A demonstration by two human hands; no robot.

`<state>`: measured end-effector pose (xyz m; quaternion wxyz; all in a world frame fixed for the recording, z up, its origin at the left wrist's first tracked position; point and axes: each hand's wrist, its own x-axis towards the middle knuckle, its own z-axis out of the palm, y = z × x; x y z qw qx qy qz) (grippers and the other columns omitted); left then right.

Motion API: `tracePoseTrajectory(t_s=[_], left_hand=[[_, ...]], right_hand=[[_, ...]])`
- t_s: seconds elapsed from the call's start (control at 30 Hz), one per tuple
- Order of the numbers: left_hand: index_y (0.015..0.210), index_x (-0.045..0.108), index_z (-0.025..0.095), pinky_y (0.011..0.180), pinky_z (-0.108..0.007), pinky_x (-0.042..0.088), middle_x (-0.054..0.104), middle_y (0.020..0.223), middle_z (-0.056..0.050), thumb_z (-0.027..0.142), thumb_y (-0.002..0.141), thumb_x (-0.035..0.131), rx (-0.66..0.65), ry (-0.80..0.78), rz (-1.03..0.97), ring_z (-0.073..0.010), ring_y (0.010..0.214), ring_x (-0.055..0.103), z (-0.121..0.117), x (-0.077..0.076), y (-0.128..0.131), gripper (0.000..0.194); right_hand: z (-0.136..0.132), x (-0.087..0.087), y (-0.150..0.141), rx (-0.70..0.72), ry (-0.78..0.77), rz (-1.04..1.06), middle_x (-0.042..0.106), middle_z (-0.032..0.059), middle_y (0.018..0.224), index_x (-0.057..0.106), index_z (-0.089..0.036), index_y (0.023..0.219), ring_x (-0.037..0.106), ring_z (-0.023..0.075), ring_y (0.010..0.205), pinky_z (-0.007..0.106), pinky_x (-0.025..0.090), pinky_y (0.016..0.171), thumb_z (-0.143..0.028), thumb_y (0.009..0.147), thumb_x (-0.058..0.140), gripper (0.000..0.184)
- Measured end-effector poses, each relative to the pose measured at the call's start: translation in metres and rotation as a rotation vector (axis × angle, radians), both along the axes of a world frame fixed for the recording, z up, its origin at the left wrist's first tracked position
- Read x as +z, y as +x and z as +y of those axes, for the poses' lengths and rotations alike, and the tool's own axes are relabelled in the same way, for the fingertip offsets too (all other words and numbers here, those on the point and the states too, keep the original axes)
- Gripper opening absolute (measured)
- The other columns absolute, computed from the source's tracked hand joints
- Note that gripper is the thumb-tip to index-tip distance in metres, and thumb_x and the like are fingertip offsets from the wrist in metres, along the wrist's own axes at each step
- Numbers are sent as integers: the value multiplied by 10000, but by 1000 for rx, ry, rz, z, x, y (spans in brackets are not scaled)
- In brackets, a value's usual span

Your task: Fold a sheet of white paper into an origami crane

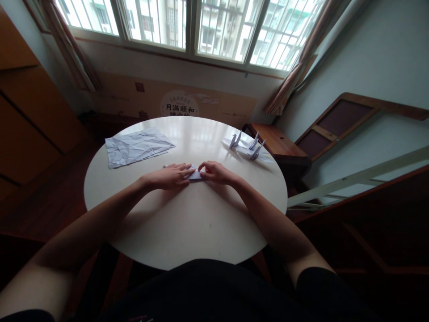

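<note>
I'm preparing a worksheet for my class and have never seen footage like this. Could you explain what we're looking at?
There is no machine here, just a person's two bare hands. The single picture comes from a camera worn on the head, looking forward and down, so both arms reach away from us. On the rounded white table, the left hand lies over a small piece of folded paper. The right hand has its fingers at the other end; whether they pinch it is unclear. Creased paper lies at the far left, and several folded paper figures stand at the far right.
</note>
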<state>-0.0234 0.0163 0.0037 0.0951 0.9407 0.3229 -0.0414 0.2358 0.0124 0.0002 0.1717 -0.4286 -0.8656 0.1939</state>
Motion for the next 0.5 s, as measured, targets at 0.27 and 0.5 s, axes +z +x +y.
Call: tracePoseTrajectory(t_s=[0.27,0.5], left_hand=[[1638,272,205,1213,-505,237,259,1669,-186,435,1086,389,-20,24,4,-348,1545,251,2,-4,-2,610],[1640,267,214,1216,-491,234,249,1672,-178,450,1089,387,-30,35,1,-337,1552,237,1,-2,-3,611]], right_hand=[[1,-2,-1,-3,9,6,572,-5,792,712,-165,1098,515,134,756,260,378,757,-272,922,621,225],[3,-3,0,0,12,2,575,0,797,718,-162,1099,525,141,774,262,379,765,-255,912,632,226]])
